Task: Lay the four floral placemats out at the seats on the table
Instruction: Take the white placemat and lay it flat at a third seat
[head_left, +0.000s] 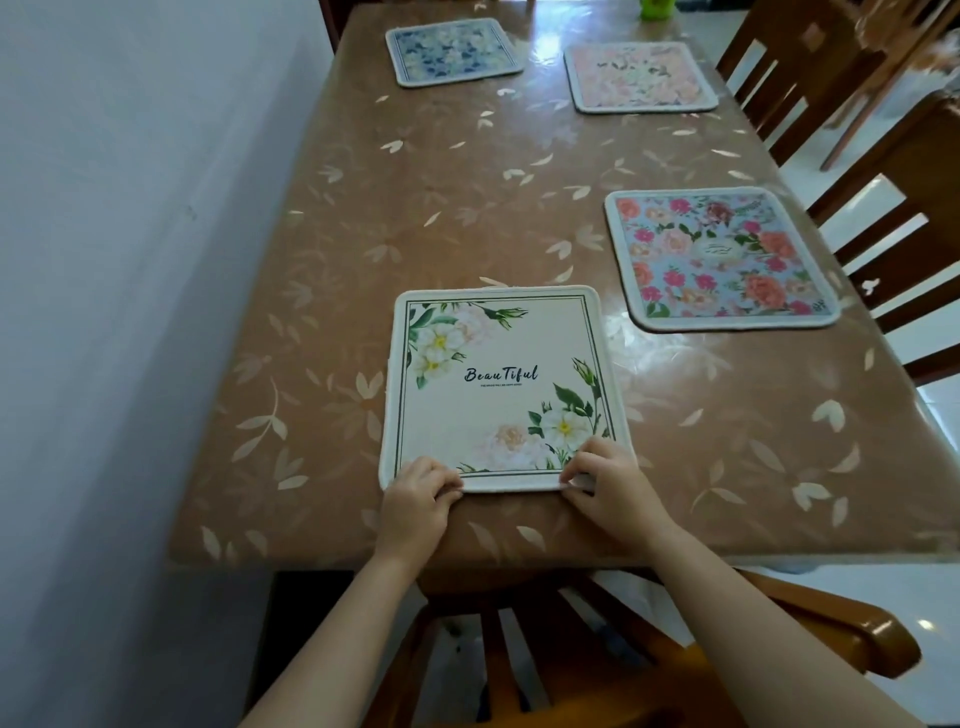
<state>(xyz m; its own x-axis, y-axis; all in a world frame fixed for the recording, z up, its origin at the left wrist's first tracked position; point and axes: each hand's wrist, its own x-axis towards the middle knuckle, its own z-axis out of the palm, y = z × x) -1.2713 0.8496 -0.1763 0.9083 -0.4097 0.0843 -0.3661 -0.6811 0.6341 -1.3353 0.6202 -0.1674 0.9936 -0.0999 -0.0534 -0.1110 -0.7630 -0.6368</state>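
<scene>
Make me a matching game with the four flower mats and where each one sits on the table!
Mats:
1. cream mat
2. blue mat
3. pale pink mat
4. bright rose mat

Places:
A. far end, right
B. near edge, pinched by the left hand and the right hand
C. right side, middle
D. far end, left

Pairs: 1-B, 2-D, 3-A, 4-C

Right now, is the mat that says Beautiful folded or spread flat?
Spread flat: the Beautiful placemat lies unfolded, print up, on the tablecloth, while the left hand and right hand grip its near corners.
</scene>
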